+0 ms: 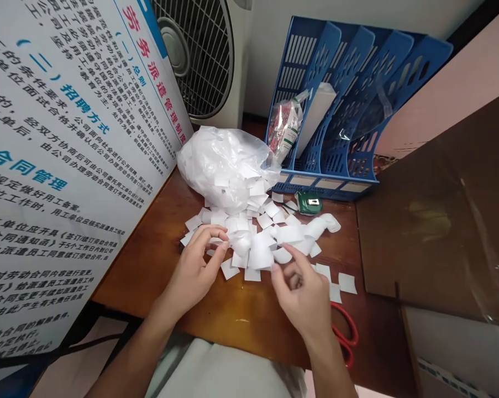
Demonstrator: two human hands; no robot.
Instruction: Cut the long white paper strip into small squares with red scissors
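Many small white paper squares (252,275) lie in a loose heap on the brown wooden table (228,309). At the heap's left edge is my left hand (203,260), fingers curved, thumb and forefinger apart beside a rounded white translucent piece (241,241). My right hand (301,287) is over the heap's right front, its forefinger stretched out and its thumb apart from it; nothing shows between them. A white strip (321,224) curls on the right of the heap. Behind the heap a clear plastic bag (224,155) lies with white pieces spilling from its mouth.
A blue file rack (327,185) stands at the back, holding a plastic packet (285,127) and a white box (315,119). In front is a green tape measure (309,203). Red-handled scissors (351,331) lie beside my right wrist. A printed board (67,138), a fan (203,55) and cardboard (440,221) surround the table.
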